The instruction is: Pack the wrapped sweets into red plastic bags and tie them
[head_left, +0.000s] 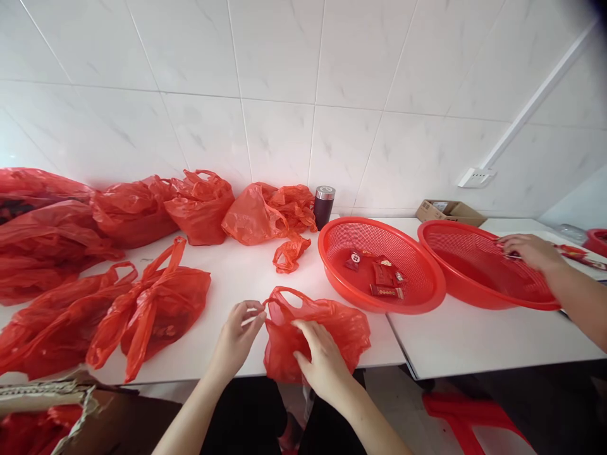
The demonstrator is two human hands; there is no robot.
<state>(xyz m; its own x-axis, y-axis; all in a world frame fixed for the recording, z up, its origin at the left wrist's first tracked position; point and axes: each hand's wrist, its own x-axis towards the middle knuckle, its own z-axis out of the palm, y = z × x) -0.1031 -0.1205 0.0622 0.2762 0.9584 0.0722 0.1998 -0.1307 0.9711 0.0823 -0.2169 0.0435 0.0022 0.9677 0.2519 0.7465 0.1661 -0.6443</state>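
A red plastic bag (341,325) lies at the table's front edge, between me and the nearer red basket (379,303). My left hand (241,328) pinches the edge of this bag near its handle, thumb and fingertips together. Over the bag's front rests my right hand (322,360), its thumb and fingers apart and touching the plastic. What the bag contains is hidden. Several small red wrapped packets (385,275) lie in the bottom of the nearer basket.
Filled red bags (165,303) crowd the left side and the wall. A dark tumbler (324,208) stands behind the nearer basket. Another person's hand (528,249) reaches over the second red basket (474,297). An open carton (118,417) sits at lower left, a red stool (469,417) at lower right.
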